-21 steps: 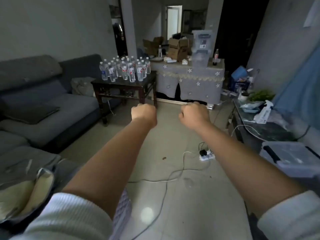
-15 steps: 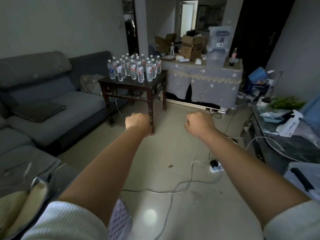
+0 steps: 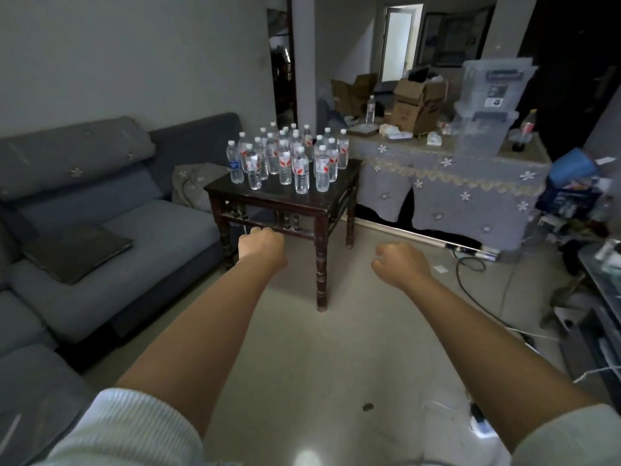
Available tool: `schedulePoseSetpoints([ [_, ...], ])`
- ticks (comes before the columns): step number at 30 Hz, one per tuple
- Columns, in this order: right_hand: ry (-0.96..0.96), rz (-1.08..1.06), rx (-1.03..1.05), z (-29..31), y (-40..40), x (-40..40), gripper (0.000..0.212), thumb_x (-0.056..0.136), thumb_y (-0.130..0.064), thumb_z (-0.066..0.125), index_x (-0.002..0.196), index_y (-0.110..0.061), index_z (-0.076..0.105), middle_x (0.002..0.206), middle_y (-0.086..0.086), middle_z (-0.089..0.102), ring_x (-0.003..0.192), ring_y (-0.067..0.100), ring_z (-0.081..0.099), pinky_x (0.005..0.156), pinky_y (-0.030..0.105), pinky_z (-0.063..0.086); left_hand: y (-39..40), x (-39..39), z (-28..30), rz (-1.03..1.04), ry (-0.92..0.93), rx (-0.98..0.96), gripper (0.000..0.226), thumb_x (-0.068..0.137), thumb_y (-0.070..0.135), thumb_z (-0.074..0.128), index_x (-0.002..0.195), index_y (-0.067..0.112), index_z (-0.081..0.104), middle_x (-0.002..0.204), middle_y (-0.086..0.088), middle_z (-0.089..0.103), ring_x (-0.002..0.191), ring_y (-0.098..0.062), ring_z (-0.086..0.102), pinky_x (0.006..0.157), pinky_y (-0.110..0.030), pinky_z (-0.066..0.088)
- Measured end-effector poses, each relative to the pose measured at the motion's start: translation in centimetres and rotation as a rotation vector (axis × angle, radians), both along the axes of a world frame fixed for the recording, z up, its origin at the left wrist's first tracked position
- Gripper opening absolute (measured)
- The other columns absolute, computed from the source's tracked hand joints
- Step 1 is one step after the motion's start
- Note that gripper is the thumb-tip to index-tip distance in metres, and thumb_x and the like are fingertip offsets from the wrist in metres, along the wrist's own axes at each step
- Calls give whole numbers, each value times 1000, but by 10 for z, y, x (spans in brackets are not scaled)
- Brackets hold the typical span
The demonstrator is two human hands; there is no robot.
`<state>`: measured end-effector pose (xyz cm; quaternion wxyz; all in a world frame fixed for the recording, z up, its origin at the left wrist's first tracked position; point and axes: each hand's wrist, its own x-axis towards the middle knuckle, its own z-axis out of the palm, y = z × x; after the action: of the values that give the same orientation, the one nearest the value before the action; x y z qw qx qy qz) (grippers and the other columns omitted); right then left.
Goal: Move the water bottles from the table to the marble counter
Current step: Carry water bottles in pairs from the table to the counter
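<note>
Item one: water bottles (image 3: 289, 159), a tight cluster standing upright on the dark wooden table (image 3: 336, 196), toward its far half. Most carry red-and-white labels; one at the left edge of the cluster carries a blue label. None lifted, as far as I can see.

Item two: my left hand (image 3: 260, 247), held out in front of me, fingers curled into a loose fist, holding nothing. It sits below the table's near edge in the view and well short of the bottles.

Item three: my right hand (image 3: 400, 265), likewise closed into a fist and empty, out over bare floor to the right of the table's front leg.

Item four: sofa (image 3: 117, 237), grey, just beside the table on the left. Cloth-covered sideboard (image 3: 447, 183) behind the table, loaded with cardboard boxes and a clear plastic bin. A dark glossy surface (image 3: 601, 277) at the right edge may be the marble counter; I cannot tell for certain.

Step in hand, by my reading: the approach to the table, before any pickup.

Next move calls for: closing the remaining gap, opening both fists, and taking a front-row bottle in each hand by the body, lifting straight up so neighbours in the packed cluster are not knocked over.
</note>
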<state>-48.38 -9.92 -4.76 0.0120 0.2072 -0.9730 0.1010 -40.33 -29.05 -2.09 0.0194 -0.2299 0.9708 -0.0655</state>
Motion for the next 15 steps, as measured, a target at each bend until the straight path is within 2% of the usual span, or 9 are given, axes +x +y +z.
schedulePoseSetpoints([
  [6, 18, 66, -23, -5, -76, -133, 32, 90, -17, 43, 112, -1, 61, 123, 20, 59, 114, 36, 55, 89, 37, 46, -73, -122, -7, 24, 1, -13, 37, 94, 22, 44, 129, 11, 52, 133, -11, 51, 128, -29, 42, 100, -39, 41],
  [11, 17, 136, -49, -6, -143, -267, 21, 89, -16, 45, 92, -4, 62, 113, 21, 62, 106, 36, 57, 72, 34, 42, -130, -240, -7, 68, 17, -27, 36, 93, 23, 43, 126, 10, 54, 131, -11, 53, 124, -30, 45, 97, -39, 43],
  [15, 17, 158, -66, 0, -192, -361, 27, 89, -16, 44, 99, 1, 62, 108, 20, 64, 102, 36, 58, 76, 37, 47, -172, -322, 4, 74, 2, -48, 35, 94, 24, 43, 123, 9, 56, 127, -13, 55, 121, -30, 48, 93, -39, 44],
])
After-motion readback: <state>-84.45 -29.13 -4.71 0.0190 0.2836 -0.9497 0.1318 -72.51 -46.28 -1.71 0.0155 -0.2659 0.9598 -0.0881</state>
